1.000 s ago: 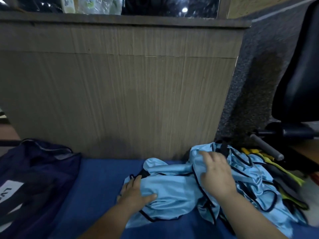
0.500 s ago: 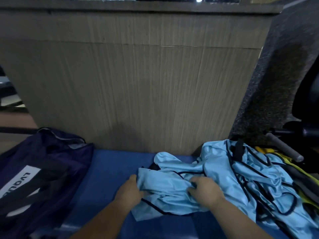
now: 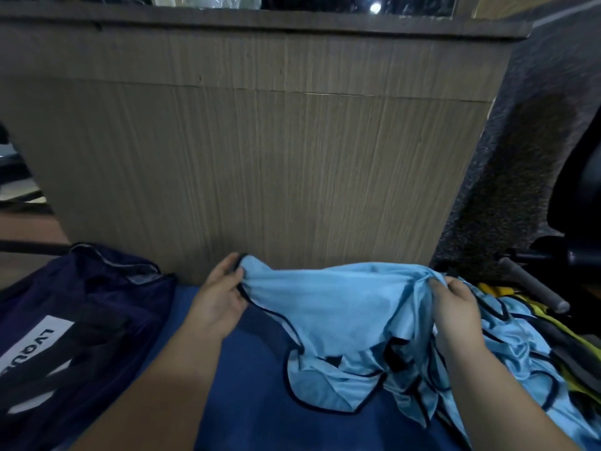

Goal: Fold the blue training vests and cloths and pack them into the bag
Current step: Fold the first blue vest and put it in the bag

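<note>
With your left hand (image 3: 221, 297) and right hand (image 3: 455, 307) each pinching an edge of the blue vest (image 3: 328, 307) stretched between them, expect its hanging lower edge to snag the vest pile (image 3: 507, 349) under your right hand.

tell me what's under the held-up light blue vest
Under the light blue black-trimmed vest lies a dark blue surface; more crumpled light blue vests sit beneath its right side, hiding anything below.
</note>
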Available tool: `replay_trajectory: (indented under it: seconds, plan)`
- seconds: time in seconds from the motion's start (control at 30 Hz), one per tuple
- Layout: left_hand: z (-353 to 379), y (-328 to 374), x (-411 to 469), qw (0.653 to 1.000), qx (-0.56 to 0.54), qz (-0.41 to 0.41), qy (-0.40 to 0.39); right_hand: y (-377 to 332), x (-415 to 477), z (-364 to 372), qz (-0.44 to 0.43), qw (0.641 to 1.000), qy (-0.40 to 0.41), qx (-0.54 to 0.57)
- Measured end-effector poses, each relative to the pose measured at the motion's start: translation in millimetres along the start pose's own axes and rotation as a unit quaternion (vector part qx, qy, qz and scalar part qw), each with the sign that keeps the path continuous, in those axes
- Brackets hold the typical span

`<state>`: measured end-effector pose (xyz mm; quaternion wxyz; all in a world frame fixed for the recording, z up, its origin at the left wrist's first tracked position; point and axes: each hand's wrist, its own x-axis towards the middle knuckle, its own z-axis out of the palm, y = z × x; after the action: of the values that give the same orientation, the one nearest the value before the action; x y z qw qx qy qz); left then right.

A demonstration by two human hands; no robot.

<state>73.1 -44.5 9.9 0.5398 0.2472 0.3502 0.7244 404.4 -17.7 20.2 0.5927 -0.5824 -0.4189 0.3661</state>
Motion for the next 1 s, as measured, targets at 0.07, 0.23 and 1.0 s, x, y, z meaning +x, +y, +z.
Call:
replay_trajectory:
  seconds: [0.07, 0.23, 1.0]
  plan:
    - [4.2, 20.8, 5.5, 0.998, -0.021, 0.042, -0.033, -14.6, -0.3, -2.1, -0.017, 0.999, 0.009, 0.051]
    - [-3.0, 44.1, 21.1, 0.986, 0.124, 0.074, 0.079, -27.2, -12.3, 1.5, -0.080, 0.995, -0.052, -0.017]
    - [25.0, -140.0, -59.6, 0.549, 0.786, 0.068, -0.276, 79.5, -37.7, -22.0, -0.029, 0.851, -0.190, -0.489]
